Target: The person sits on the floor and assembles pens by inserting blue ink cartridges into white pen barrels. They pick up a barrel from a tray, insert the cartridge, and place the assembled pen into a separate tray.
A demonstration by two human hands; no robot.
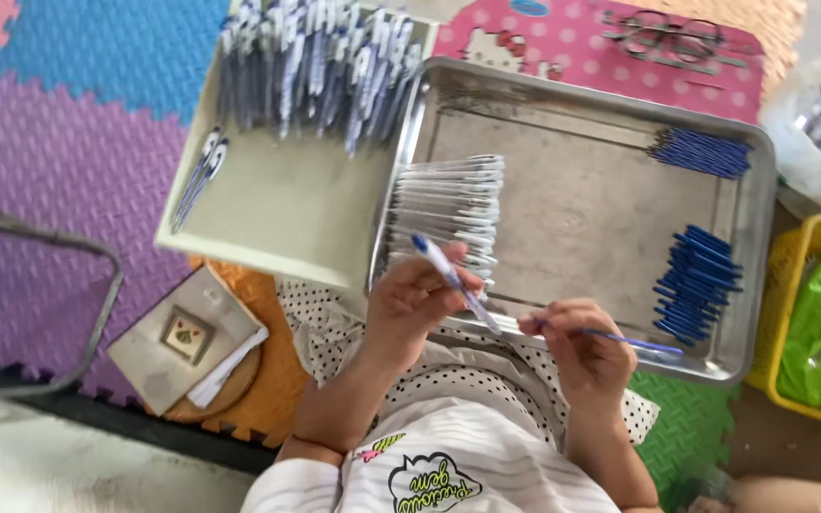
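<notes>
My left hand (415,296) grips a white pen barrel (453,281) with a blue tip, held slanted over the near edge of a steel tray (572,209). My right hand (586,347) pinches a thin blue refill (634,340) that points right, just beside the barrel's lower end. A row of white pen barrels (448,204) lies at the tray's left side. Two heaps of blue refills (698,285) (703,152) lie at its right side. The hands are a short gap apart.
A cream box (277,204) holding many finished pens (320,62) sits left of the tray. A yellow basket (791,313) with green plastic stands at the right, with a clear bag (819,123) behind it. A pink patterned board (610,47) lies beyond. Foam floor mats (68,114) surround everything.
</notes>
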